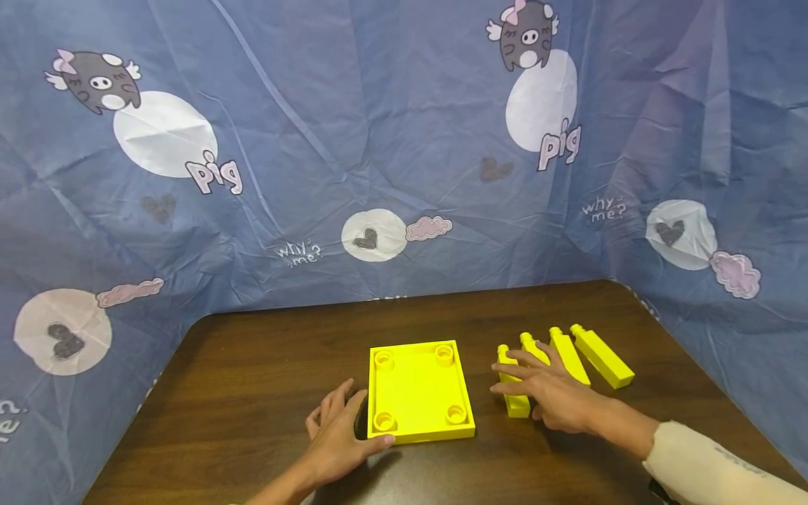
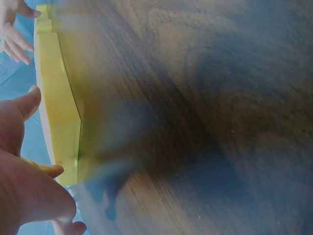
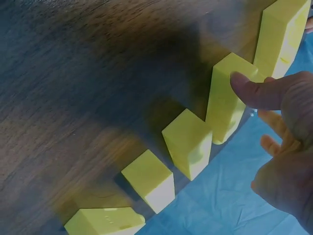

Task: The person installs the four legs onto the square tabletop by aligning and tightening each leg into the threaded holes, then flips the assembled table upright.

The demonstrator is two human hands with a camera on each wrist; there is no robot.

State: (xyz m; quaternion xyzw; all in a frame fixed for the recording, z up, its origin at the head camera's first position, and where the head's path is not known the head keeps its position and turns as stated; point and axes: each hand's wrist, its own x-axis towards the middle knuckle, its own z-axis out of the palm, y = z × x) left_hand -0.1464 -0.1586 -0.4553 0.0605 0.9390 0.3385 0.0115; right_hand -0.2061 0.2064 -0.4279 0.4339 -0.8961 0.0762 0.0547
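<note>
Nearest, the left hand (image 1: 341, 442) sits at the left side of the yellow, square, plastic-looking board w/ raised rim (image 1: 416, 393); fingers loosely spread along that side, thumb at the near left corner, seemingly touching the rim; not clenched, no firm grip on it. Board lies flat left of the bars, four round raised cups facing up, one per corner; prob. light & stiff, smooth walls may skid if pushed; best held by opp. sides of the rim, clear of the cups.

To the right, pale sleeve (image 1: 713, 463), then the right hand (image 1: 562, 396), fingers fanned over the leftmost yellow, square-section, plastic-looking bar w/ knobbed end (image 1: 516, 401); thumb by the bar's near end; nothing gripped as far as shown, actual contact can't be told. That bar lies flat on the dark wood-grain tabletop (image 1: 271, 379), knob pointing away; prob. v. light, rigid, a bit slick; pinch mid-length across two flat sides, leave the knob free, as its thin neck is prob. the weakest spot.

Next along, a second matching bar (image 1: 529, 341), part-hidden under the fingers; then a third bar (image 1: 571, 361) & a fourth bar (image 1: 602, 358), slanted, knobs also away; behind the tabletop's far edge, blue pig-print cloth (image 1: 404, 140).
</note>
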